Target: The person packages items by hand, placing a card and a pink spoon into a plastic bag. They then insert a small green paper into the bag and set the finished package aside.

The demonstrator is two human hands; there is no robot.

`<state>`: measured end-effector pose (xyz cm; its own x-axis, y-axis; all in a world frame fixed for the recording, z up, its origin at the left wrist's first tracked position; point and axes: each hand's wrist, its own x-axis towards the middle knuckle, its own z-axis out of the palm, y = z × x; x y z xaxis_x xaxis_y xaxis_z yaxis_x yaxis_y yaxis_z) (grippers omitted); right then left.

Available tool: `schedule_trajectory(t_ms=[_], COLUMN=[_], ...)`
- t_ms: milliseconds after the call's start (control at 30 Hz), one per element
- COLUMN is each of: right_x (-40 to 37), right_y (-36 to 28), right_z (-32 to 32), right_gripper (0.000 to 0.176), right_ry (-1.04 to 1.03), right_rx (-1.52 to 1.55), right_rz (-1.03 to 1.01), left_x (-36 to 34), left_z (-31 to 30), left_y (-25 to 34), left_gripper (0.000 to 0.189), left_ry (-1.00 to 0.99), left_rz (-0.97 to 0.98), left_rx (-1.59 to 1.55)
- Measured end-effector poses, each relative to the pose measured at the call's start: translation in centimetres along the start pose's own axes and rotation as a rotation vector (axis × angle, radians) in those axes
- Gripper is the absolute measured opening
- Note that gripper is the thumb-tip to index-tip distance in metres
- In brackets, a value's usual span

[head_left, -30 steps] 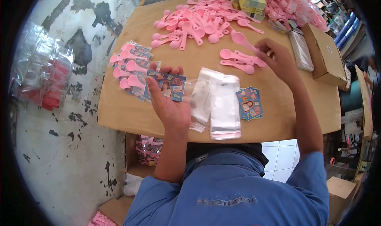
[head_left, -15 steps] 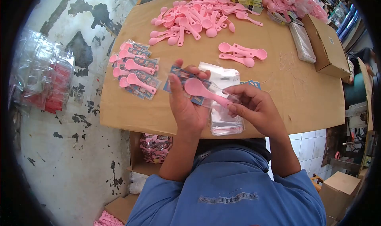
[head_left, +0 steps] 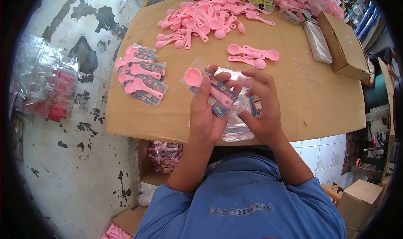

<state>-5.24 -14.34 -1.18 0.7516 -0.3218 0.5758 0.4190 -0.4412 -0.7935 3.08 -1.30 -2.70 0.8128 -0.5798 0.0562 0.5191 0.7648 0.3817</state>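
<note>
My left hand (head_left: 205, 117) is closed around a clear plastic bag holding a pink measuring spoon (head_left: 219, 94) and a blue printed card (head_left: 218, 110). The spoon's bowl points up and left, past my thumb. Beside the bag's lower right end is my right hand (head_left: 264, 111), its fingers bent and apart, with the thumb close to the clear plastic. Below both hands lies a stack of clear bags (head_left: 237, 132), partly covered by them. More blue cards (head_left: 255, 105) show behind my right fingers.
Bagged spoons with cards (head_left: 145, 75) overlap in a pile at left. A large heap of loose pink spoons (head_left: 201, 19) lies at the far side, with a few single spoons (head_left: 254, 54) nearer. A cardboard box (head_left: 344, 50) and a wrapped packet (head_left: 317, 42) stand at right.
The spoon has slid into the bag alongside the card, and the bag has turned with its bowl end toward upper left. My right hand has let go of the spoon's handle.
</note>
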Motion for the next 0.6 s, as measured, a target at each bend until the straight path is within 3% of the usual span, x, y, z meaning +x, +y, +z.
schedule_trajectory(t_ms=[33, 100, 167, 200, 233, 367, 500, 600], right_x=[0.2, 0.6, 1.0, 1.1, 1.3, 2.7, 2.8, 2.9], right_y=[0.4, -0.2, 0.0, -0.1, -0.6, -0.1, -0.2, 0.1], right_z=[-0.9, -2.5, -4.0, -4.8, -5.5, -4.3, -2.8, -3.0], right_gripper=[0.039, 0.014, 0.011, 0.011, 0.022, 0.036, 0.041, 0.037], right_ry=[-0.065, -0.228, -0.261, -0.276, -0.266, -0.246, -0.327, -0.296], right_rx=[-0.108, -0.2, 0.027, 0.137, 0.098, -0.416, -0.373, -0.225], right_rz=[-0.164, -0.339, -0.26, -0.218, -0.151, -0.261, -0.344, -0.324], left_x=[0.1, 0.4, 0.7, 0.8, 0.9, 0.7, -0.2, -0.4], left_z=[0.4, 0.6, 0.6, 0.7, 0.8, 2.1, 1.8, 0.2], left_y=[0.2, 0.7, 1.6, 1.9, 2.2, 1.8, 0.9, 0.7], left_gripper=[0.042, 0.043, 0.042, 0.043, 0.043, 0.048, 0.052, 0.052], left_ry=[0.051, 0.113, 0.129, 0.12, 0.112, 0.039, 0.063, -0.082], left_rz=[-0.01, -0.015, -0.014, -0.027, -0.042, -0.153, -0.292, -0.35], left_rx=[0.014, 0.028, 0.028, 0.011, -0.007, -0.005, 0.082, -0.112])
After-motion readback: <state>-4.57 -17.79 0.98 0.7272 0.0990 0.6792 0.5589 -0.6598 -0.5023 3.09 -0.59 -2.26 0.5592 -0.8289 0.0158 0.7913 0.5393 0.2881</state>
